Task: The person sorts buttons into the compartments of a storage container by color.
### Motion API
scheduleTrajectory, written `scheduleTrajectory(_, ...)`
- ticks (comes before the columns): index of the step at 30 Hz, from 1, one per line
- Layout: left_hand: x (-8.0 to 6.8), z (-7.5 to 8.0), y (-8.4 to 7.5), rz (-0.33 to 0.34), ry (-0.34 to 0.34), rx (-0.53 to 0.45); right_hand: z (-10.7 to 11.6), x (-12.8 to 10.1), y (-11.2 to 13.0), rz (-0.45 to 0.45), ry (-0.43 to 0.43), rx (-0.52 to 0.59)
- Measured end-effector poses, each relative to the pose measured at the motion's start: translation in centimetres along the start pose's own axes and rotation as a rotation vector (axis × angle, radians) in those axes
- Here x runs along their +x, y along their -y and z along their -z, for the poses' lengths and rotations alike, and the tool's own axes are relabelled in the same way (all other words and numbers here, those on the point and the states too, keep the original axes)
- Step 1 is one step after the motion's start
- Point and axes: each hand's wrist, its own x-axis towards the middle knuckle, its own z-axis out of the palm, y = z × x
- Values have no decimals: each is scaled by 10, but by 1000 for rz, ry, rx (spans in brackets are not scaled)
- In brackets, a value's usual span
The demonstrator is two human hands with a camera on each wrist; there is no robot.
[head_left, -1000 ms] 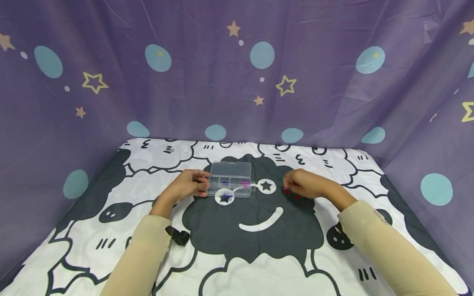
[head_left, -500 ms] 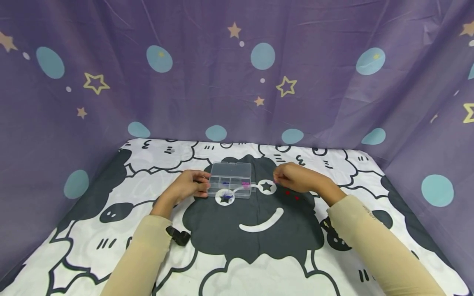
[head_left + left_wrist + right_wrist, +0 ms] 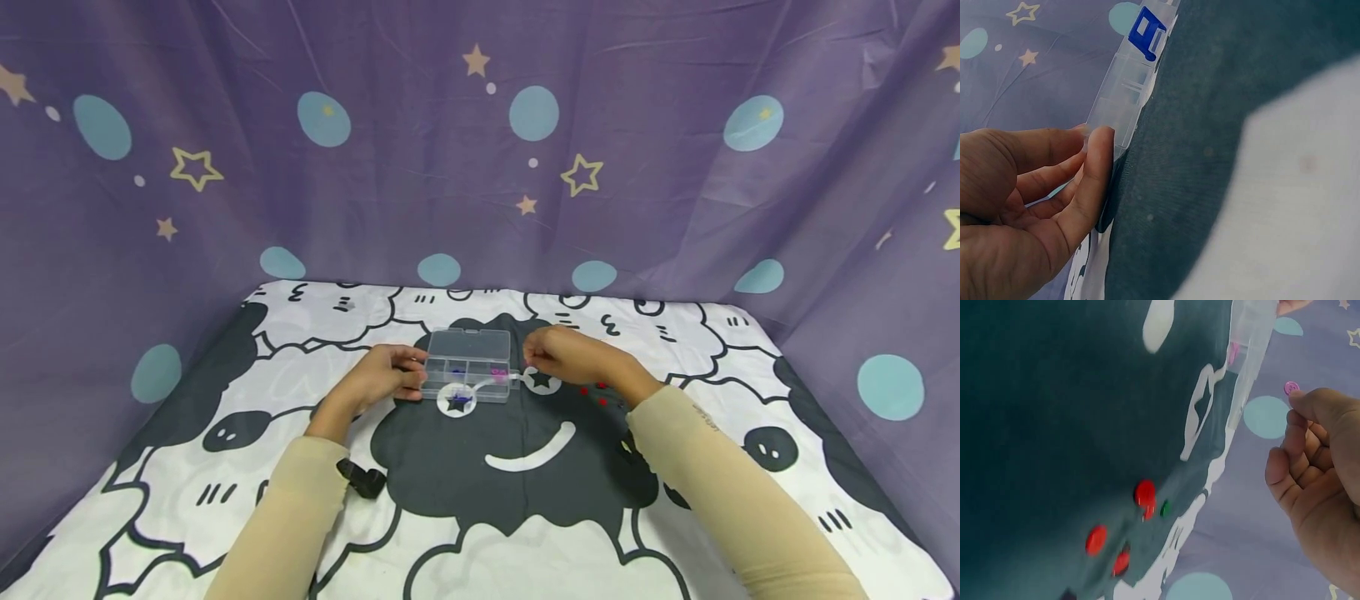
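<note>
A clear plastic compartment box (image 3: 468, 393) stands on the cloth with its lid (image 3: 468, 344) raised at the back. My left hand (image 3: 386, 372) holds the box's left end, thumb and fingertips at the corner in the left wrist view. Pink buttons (image 3: 498, 374) lie in a right-hand compartment, and a blue shape (image 3: 1146, 34) shows at the box's front. Between thumb and index finger, my right hand (image 3: 562, 354) pinches a small pink button (image 3: 1291, 388). That hand is raised just right of the box, its other fingers curled.
Several red buttons (image 3: 1145, 493) and a green one (image 3: 1165, 508) lie on the dark patch of the sheep-print cloth (image 3: 525, 492), right of the box. A small black object (image 3: 362, 477) sits beside the left sleeve. A purple curtain (image 3: 420, 192) rises behind the table.
My right hand has moved left, from over the loose buttons to beside the box, with the pink button in its fingers. The left hand has stayed at the box.
</note>
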Motion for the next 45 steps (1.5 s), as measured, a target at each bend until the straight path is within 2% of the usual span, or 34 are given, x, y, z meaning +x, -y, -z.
scheduleTrajectory(8, 0, -1, 2, 10, -3, -15, -13, 20, 1, 22, -22, 29)
scheduleTrajectory(12, 0, -2, 2, 2, 5, -29, -17, 26, 2, 4, -16, 25)
scheduleTrajectory(27, 1, -1, 2, 3, 10, -24, -29, 37, 1, -30, 0, 24)
scheduleTrajectory(35, 3, -1, 4, 5, 11, -24, -27, 31, -1, -64, -37, 27)
scheduleTrajectory(45, 1, 0, 1, 7, 9, -12, -15, 2, -10, -161, -125, 59)
